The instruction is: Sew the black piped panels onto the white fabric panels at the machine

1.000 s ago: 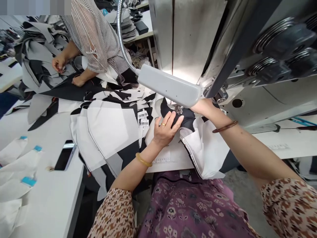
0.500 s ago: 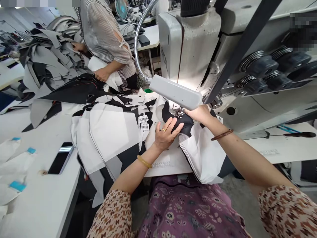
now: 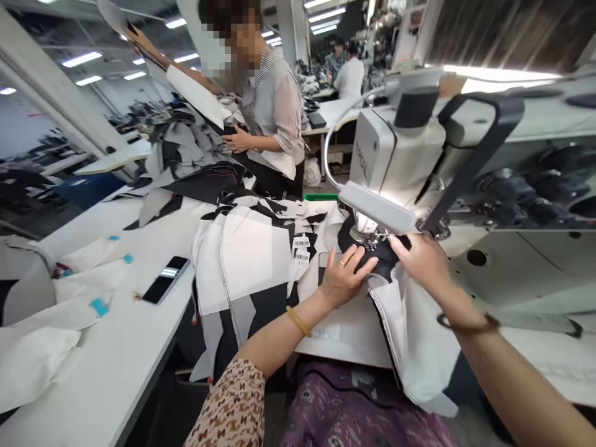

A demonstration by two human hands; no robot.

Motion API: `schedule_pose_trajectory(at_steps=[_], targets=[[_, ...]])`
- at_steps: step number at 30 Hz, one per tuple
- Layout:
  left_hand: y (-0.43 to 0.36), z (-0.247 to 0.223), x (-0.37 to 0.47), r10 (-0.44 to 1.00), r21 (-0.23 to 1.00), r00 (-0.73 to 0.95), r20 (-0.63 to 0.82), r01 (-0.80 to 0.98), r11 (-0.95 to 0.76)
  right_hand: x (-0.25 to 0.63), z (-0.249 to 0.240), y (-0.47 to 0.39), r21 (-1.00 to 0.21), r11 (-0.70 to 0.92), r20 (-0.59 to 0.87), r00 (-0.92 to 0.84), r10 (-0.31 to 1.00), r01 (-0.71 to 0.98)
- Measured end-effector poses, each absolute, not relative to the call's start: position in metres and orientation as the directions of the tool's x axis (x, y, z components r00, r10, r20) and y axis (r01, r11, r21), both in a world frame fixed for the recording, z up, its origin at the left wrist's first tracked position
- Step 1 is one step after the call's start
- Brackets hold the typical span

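My left hand (image 3: 345,278) lies with its fingers spread on a black fabric piece (image 3: 384,264) in front of the presser foot (image 3: 371,241) of a sewing machine (image 3: 395,149). To the right of the foot is my right hand (image 3: 426,261), its thumb stretched toward the foot and apart from the other fingers, which are partly hidden. White-backed fabric (image 3: 426,335) joins the black piece and hangs over the table's front edge. The machine's lamp (image 3: 377,208) partly covers the needle area.
Stacked white and black panels (image 3: 254,261) with barcode labels (image 3: 301,248) lie left of the machine. A phone (image 3: 166,280) rests on the side table (image 3: 125,354), near white pieces with blue tabs (image 3: 99,307). Across the table stands a co-worker (image 3: 274,105) holding a white panel (image 3: 198,96).
The view has tilted up and turned left. My right thumb now shows more clearly beside the foot; my left hand stays on the fabric. The co-worker has raised an arm with a panel.
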State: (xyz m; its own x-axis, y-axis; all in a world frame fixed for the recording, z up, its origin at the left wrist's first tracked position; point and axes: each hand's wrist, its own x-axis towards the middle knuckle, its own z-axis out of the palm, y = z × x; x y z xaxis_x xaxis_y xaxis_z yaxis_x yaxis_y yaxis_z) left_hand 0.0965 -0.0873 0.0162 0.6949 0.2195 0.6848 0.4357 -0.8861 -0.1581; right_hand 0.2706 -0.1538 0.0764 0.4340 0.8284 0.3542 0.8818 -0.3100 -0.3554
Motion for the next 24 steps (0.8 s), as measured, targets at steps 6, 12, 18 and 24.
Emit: schedule_pose_trajectory(at_steps=[6,12,18,24], targets=[[-0.086,0.023,0.097,0.184,-0.166,0.681,0.708,0.414,-0.895,0.199,0.06,-0.228,-0.367,-0.02,0.519,0.222,0.825,0.93],[-0.081,0.026,0.093,0.179,-0.205,0.773,0.609,0.372,-0.905,0.16,0.052,-0.227,-0.15,-0.25,0.503,0.292,0.814,0.957],[-0.066,0.048,0.108,-0.049,-0.259,0.887,0.458,0.08,-0.962,0.229,0.055,-0.231,0.05,0.21,0.563,-0.201,0.802,0.976],[-0.075,0.06,0.104,-0.042,-0.21,0.926,0.376,0.041,-0.977,0.239,0.086,-0.232,0.106,0.205,0.241,-0.225,0.944,0.973]])
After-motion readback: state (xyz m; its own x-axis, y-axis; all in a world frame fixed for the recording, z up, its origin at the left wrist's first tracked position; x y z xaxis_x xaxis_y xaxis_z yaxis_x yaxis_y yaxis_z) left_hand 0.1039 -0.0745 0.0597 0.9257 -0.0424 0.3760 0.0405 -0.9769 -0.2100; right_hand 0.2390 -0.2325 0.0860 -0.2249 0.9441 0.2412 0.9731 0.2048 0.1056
